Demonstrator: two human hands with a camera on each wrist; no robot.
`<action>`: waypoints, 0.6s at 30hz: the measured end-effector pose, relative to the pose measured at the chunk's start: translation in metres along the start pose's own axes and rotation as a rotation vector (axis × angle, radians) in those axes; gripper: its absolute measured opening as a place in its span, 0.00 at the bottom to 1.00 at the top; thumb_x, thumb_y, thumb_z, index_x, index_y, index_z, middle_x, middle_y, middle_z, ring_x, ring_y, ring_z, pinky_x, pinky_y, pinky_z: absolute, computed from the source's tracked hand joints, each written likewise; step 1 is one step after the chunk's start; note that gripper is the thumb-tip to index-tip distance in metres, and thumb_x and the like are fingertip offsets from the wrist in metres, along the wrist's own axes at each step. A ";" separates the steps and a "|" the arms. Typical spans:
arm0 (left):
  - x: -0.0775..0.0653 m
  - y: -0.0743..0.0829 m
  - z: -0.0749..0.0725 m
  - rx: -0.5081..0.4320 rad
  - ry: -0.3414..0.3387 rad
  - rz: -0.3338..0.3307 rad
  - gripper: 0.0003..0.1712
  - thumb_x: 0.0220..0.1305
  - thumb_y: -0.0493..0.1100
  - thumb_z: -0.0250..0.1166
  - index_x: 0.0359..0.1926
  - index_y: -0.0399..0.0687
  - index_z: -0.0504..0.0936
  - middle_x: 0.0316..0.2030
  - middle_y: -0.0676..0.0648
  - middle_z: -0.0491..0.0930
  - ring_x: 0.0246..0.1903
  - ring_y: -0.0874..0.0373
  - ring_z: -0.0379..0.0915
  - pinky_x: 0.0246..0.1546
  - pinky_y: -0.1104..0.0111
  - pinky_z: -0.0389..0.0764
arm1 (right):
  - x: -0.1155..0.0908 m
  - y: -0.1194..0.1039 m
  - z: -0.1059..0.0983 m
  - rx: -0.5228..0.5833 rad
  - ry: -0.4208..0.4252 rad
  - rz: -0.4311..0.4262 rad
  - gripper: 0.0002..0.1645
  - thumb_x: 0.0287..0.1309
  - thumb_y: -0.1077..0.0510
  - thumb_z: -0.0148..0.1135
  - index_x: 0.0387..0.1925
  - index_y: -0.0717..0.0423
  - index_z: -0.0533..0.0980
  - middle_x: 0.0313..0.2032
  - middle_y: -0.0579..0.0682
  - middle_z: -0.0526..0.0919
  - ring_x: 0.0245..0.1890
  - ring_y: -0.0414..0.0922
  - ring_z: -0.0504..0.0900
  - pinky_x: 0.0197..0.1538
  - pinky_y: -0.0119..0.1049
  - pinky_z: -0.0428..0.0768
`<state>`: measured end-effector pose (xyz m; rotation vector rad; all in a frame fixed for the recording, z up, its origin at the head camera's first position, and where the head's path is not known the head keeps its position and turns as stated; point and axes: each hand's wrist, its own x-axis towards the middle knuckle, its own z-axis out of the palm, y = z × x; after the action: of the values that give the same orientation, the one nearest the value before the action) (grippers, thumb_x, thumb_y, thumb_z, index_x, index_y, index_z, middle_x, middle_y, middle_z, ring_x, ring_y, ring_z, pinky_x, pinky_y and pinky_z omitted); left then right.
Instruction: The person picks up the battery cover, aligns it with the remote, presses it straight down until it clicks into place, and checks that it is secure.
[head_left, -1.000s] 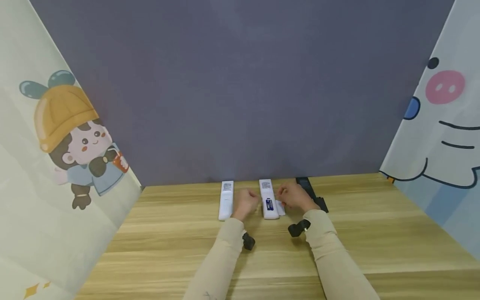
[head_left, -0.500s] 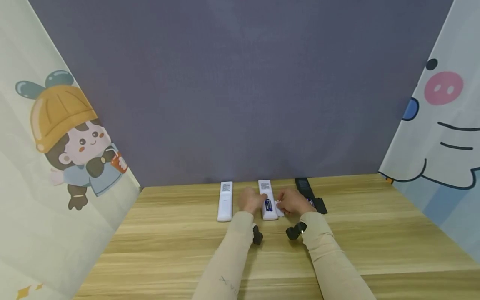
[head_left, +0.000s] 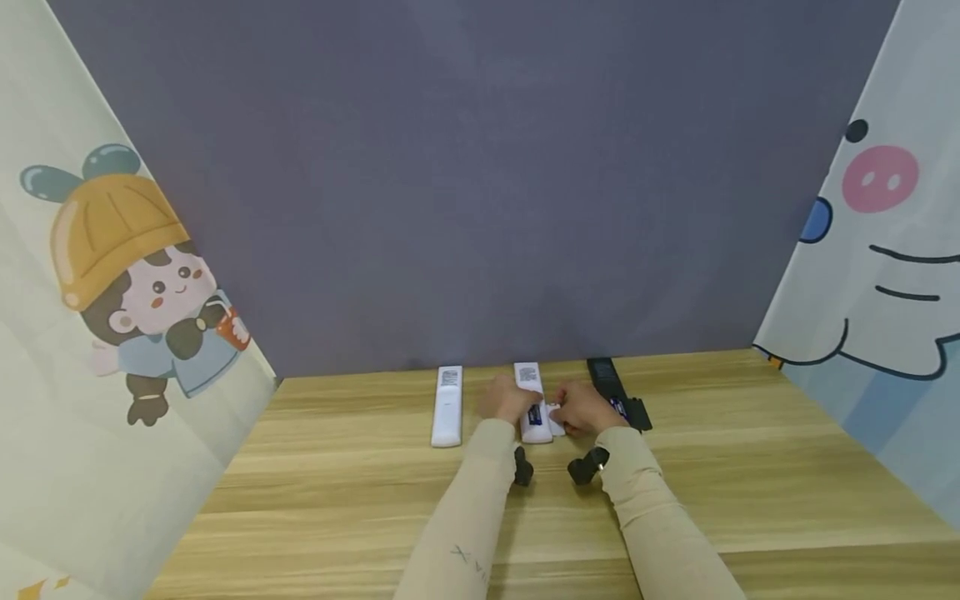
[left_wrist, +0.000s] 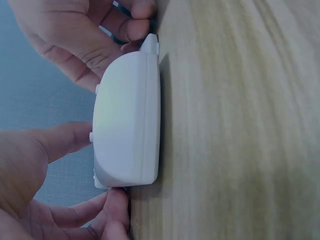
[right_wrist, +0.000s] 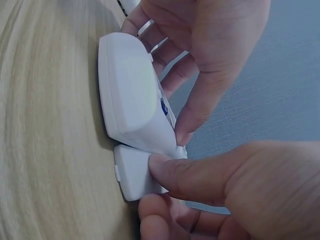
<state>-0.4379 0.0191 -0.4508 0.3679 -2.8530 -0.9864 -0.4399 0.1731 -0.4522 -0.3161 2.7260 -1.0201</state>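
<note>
A white remote control [head_left: 536,432] lies back-side up in the middle, with blue batteries [head_left: 535,415] in its uncovered compartment. My left hand [head_left: 502,400] grips it from the left. In the left wrist view, that hand's thumb [left_wrist: 70,137] presses on the remote's back while its fingers touch the lower side. At the remote's right edge, my right hand [head_left: 587,407] pinches the white battery cover [right_wrist: 134,172]. The right thumb [right_wrist: 175,172] lies on the cover, with the fingertips at its far edge. The cover stands right against the remote's side.
Another white remote [head_left: 447,408], its back closed, lies to the left. On the right is a black remote [head_left: 604,377] with batteries exposed and a black cover [head_left: 639,413] beside it. A grey panel [head_left: 480,208] rises behind the wooden table [head_left: 337,483].
My left hand has moved right from the space between the white remotes onto the middle one, thumb now over its back. My right hand has come down onto the battery cover.
</note>
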 end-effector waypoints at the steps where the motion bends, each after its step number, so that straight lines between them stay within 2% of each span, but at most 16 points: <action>1: 0.000 0.001 0.000 -0.006 0.000 -0.003 0.22 0.48 0.56 0.79 0.29 0.46 0.82 0.29 0.46 0.83 0.28 0.53 0.77 0.25 0.62 0.75 | 0.000 0.000 0.000 0.001 0.002 0.008 0.08 0.61 0.64 0.67 0.37 0.61 0.74 0.14 0.46 0.73 0.14 0.38 0.71 0.21 0.28 0.70; 8: -0.001 0.001 -0.001 -0.070 -0.006 -0.031 0.22 0.48 0.56 0.81 0.26 0.47 0.79 0.24 0.49 0.79 0.23 0.57 0.70 0.20 0.66 0.67 | 0.000 0.001 0.001 -0.026 0.020 0.020 0.09 0.62 0.63 0.68 0.37 0.61 0.74 0.16 0.46 0.75 0.17 0.39 0.74 0.24 0.29 0.71; 18: 0.002 -0.002 0.007 -0.124 0.004 -0.047 0.24 0.47 0.57 0.81 0.27 0.48 0.78 0.22 0.50 0.77 0.21 0.57 0.69 0.18 0.66 0.65 | -0.001 -0.002 0.002 -0.078 0.042 0.022 0.08 0.63 0.62 0.66 0.36 0.61 0.74 0.17 0.48 0.75 0.18 0.41 0.73 0.25 0.30 0.70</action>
<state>-0.4407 0.0218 -0.4575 0.4269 -2.7741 -1.1627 -0.4378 0.1709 -0.4516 -0.2805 2.8057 -0.9261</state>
